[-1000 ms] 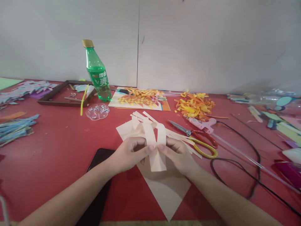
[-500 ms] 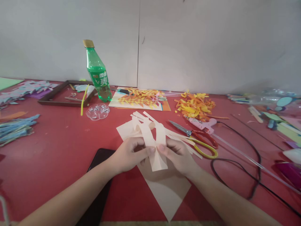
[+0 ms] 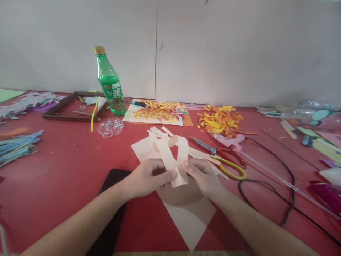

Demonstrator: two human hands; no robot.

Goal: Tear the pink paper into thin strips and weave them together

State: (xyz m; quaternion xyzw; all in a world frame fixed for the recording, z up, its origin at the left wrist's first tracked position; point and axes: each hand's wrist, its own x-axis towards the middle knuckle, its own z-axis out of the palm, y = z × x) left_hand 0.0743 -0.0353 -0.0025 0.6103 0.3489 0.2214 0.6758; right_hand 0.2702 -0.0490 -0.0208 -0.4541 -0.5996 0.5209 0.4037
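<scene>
Between my hands is a cream paper strip [image 3: 167, 158], bent into loops with its ends crossing near my thumbs. My left hand [image 3: 150, 176] is closed on it from the left, the thumb pressed on the crossing. From the other side my right hand [image 3: 200, 175] pinches the strip's right arm between thumb and fingers. Beneath them a cream paper sheet [image 3: 190, 218] lies slantwise on the table. Several loose cream strips [image 3: 204, 156] lie just behind and to the right of my hands. Some of my fingertips are hidden behind the paper.
Scissors [image 3: 231, 156] and a pink glue gun [image 3: 229, 140] with a black cord [image 3: 291, 177] lie at right. A dark phone-like slab [image 3: 113, 181] sits under my left forearm. Farther back stand a green bottle [image 3: 110, 85], a wooden frame [image 3: 70, 117] and orange-yellow paper scraps [image 3: 221, 119].
The crossed strip's lower end has tilted and looks shorter. My left thumb has slid slightly down and right; my right thumb has lifted a little from the crossing.
</scene>
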